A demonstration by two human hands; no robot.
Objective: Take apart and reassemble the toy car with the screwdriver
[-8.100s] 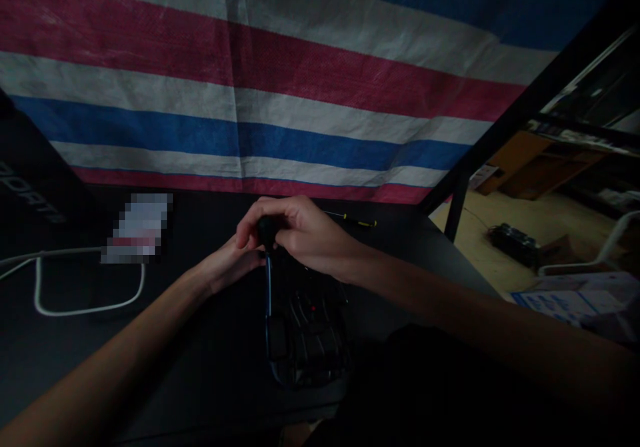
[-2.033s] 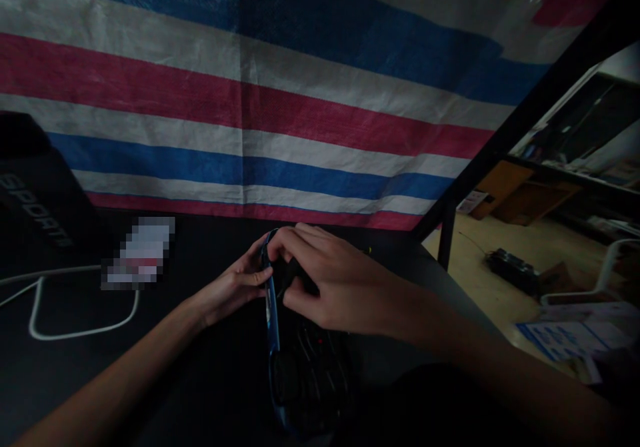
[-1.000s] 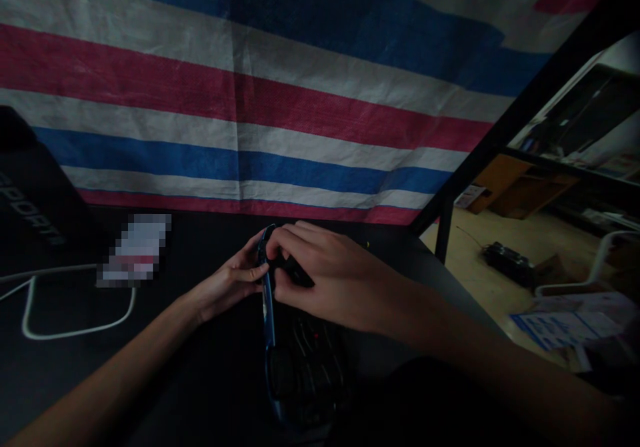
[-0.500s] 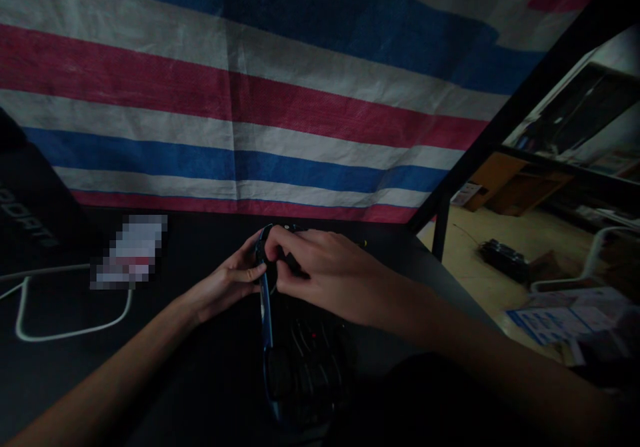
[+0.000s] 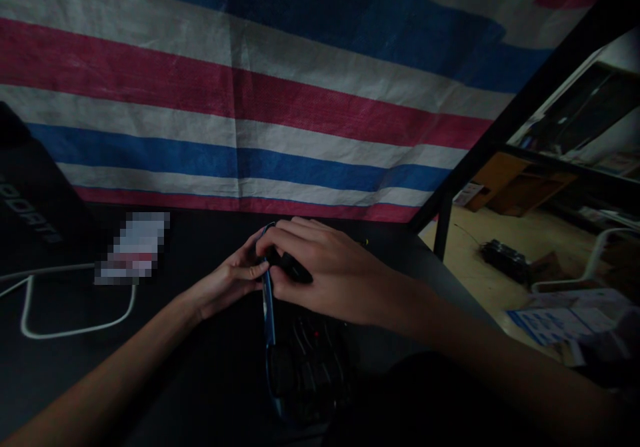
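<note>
A dark device with a blue edge and dim innards stands on the black table in front of me. My left hand pinches its blue edge near the top, thumb and fingers closed on it. My right hand curls over the top of the device, with its fingers closed around a small black part. What that part is I cannot make out in the dim light.
A white cable loops on the black table at the left, beside a blurred white card. A black box stands far left. A striped tarp hangs behind. A thin yellow-tipped tool lies behind my right hand.
Both hands have stayed on the top of the device. My right fingers have shifted slightly on the small black part. The view has drifted a little.
</note>
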